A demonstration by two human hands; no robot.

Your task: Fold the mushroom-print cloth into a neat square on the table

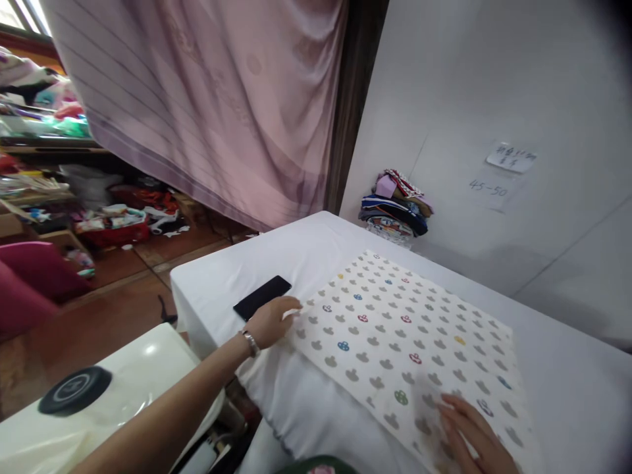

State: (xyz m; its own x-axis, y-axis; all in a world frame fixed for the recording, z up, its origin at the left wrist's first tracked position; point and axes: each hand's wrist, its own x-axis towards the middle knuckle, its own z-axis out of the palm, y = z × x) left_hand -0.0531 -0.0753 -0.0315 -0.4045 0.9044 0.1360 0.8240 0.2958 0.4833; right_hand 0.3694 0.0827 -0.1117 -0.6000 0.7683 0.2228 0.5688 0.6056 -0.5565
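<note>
A white cloth (375, 342) printed with grey mushroom-like shapes and a few coloured ones lies spread flat on a white-covered table (306, 250). At its left corner, my left hand (269, 322), with a bracelet at the wrist, has thumb and fingers closed on the edge. My right hand (476, 438) rests on the near part of the cloth, fingers stretched out and slightly apart; the frame's bottom edge cuts it off. Just beyond my left hand lies a flat black phone-like slab (263, 296).
Folded fabrics (395, 207) are stacked at the table's far edge by the white wall (454, 99). A pink curtain (237, 99) hangs behind. Lower left is a cream machine (148, 355) with a dark round knob (75, 391). A red basket (113, 227) sits on the floor.
</note>
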